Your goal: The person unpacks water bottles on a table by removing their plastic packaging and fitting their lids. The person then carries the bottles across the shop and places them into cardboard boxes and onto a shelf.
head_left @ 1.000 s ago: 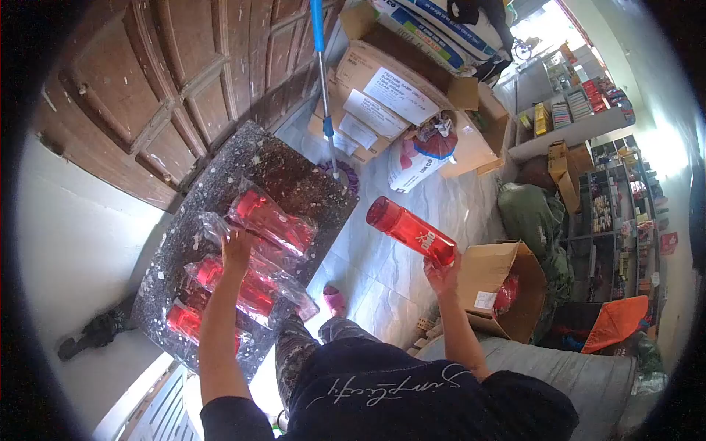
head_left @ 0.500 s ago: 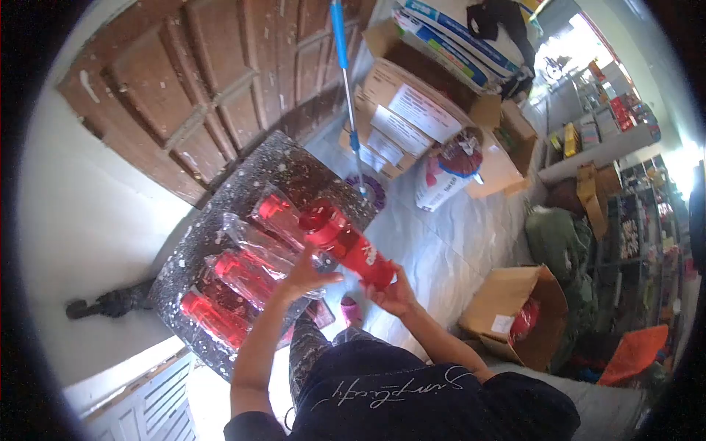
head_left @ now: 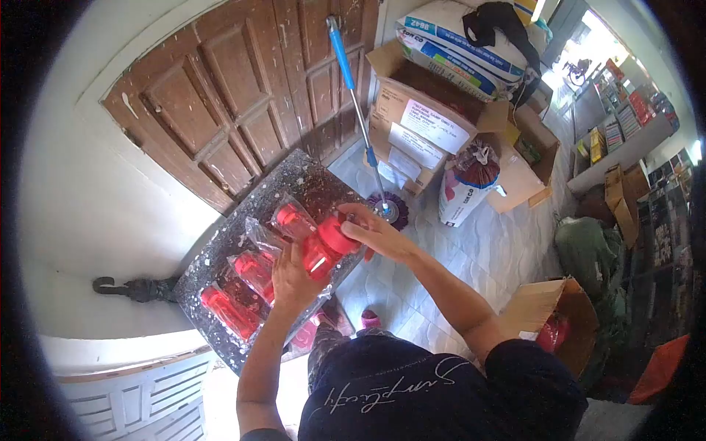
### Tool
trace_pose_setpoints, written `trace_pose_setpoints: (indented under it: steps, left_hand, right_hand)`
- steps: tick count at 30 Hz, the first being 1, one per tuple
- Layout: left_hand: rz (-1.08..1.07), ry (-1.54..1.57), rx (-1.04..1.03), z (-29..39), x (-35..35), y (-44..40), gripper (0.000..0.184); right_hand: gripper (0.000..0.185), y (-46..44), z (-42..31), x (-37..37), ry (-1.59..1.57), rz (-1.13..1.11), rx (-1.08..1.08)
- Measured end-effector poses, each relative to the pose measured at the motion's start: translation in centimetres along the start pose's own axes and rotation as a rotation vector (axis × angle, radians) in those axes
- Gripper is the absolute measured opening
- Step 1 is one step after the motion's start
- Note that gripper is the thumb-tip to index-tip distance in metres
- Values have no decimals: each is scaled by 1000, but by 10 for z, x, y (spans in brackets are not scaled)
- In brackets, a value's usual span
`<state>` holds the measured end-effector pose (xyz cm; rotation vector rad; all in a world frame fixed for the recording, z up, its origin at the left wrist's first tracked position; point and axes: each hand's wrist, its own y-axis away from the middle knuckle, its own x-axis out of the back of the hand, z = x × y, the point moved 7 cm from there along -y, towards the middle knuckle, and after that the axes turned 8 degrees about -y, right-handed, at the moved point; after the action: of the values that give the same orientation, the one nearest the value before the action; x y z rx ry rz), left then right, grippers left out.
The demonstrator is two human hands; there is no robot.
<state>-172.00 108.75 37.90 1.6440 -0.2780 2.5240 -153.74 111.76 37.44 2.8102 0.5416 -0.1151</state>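
A red water bottle (head_left: pixel 320 255) is held over the near right edge of a speckled dark table (head_left: pixel 301 176), its cap tilted up to the right. My left hand (head_left: pixel 293 281) is wrapped around the bottle's body. My right hand (head_left: pixel 380 237) grips the red cap (head_left: pixel 339 233), fingers curled over it. On the table behind my left hand lie more red bottles in clear plastic sleeves: one upper bottle (head_left: pixel 292 220), a middle bottle (head_left: pixel 252 269) and a lower left bottle (head_left: pixel 228 309). A loose, crumpled clear plastic sleeve (head_left: pixel 263 237) lies among them.
A blue-handled mop (head_left: pixel 359 110) leans on the wooden door (head_left: pixel 220 95). Cardboard boxes (head_left: pixel 419 136) and a white sack (head_left: pixel 465 189) stand beyond the table. Another open box (head_left: pixel 548 323) is at the right. A dark umbrella (head_left: pixel 140 289) is at the left wall.
My right hand has gone from the bottle's base to its cap. My left hand has closed around the body. The bottle has turned and moved lower, and the view has shifted.
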Motion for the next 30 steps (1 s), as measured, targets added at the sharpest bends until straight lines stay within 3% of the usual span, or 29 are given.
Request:
trace_pose_setpoints:
  steps: [1,3,6,10,19,22,23,24,25,27,28,30]
  left_hand:
    - [4,-10,-5,8,3,5,84]
    - [-15,-227,-107,30,7,17,87]
    - [-135,-131,-54,36,5,31,93]
    - [-334,91,-57,46,-1,62,96]
    - [-329,153,-294,86,27,49,91]
    - [-413,164,-234,91,25,50,86]
    - [-414,159,-248,92,25,49,86]
    - [-794,532,-126,92,5,61,86]
    - [-1169,902,17,97,-9,80,86]
    - [-1298,971,-34,97,-11,83,90]
    - [-1292,935,-59,107,6,83,90]
    - [-1179,825,-87,110,15,75,98]
  right_hand:
    - [69,0,3,-3,-5,-1,10]
    - [56,3,-7,-4,331,99,261]
    - [39,20,-1,-6,254,98,176]
    - [37,55,6,-15,346,104,273]
    - [40,91,-31,0,404,163,443]
    - [38,106,-46,8,398,154,506]
    - [36,116,-61,1,431,22,742]
    - [35,132,-73,-5,463,-108,974]
    - [35,141,-85,-1,468,-89,979]
    - [45,158,-93,-18,623,-396,895]
    - [45,161,-100,-15,616,-363,899]
    - [62,170,-114,-17,725,-371,1040]
